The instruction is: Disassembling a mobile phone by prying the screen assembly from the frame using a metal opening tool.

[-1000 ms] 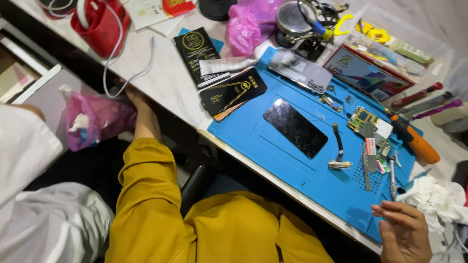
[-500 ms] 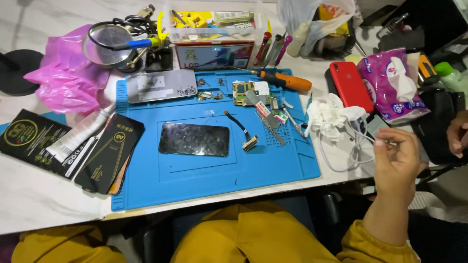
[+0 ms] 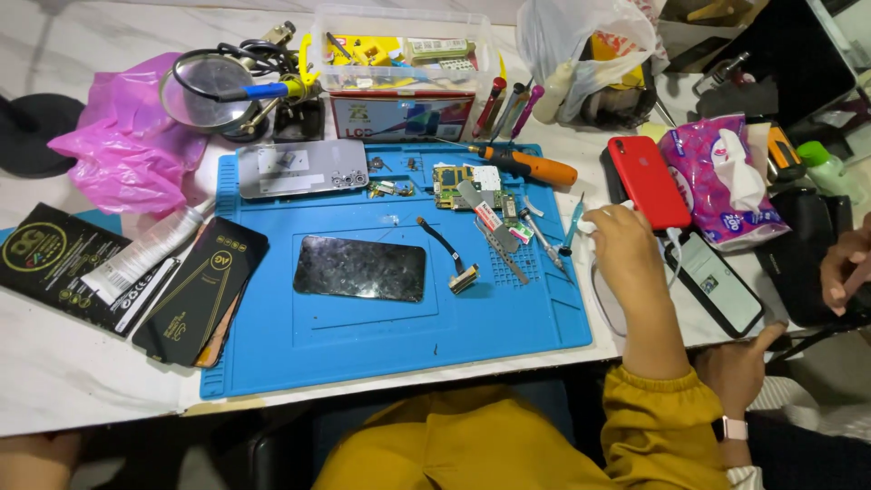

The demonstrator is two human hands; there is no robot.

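My right hand [image 3: 628,254], in a yellow sleeve, rests at the right edge of the blue work mat [image 3: 363,354]. Its fingers are curled on a white tissue wad [image 3: 588,223], beside a red phone [image 3: 649,181] and blue tweezers [image 3: 573,218]. A white cable [image 3: 601,304] loops under the wrist. On the mat lie a black phone screen [image 3: 360,269], a silver phone frame [image 3: 290,169], a circuit board [image 3: 454,174], a flex cable [image 3: 449,254] and an orange screwdriver [image 3: 531,166]. A patch of skin at the bottom left corner [image 3: 32,458] may be my left hand; its fingers are hidden.
A pink bag [image 3: 127,145], a magnifier lamp [image 3: 204,91] and a clear parts box [image 3: 399,54] stand at the back. Black packets [image 3: 200,290] lie left of the mat. A tissue pack [image 3: 721,181] and a dark phone [image 3: 712,281] lie right. Another person's hands [image 3: 844,263] [image 3: 739,367] are at the right edge.
The view has swung right, then settled over the mat. My right hand has moved left from the cable near the table edge onto the white tissue wad.
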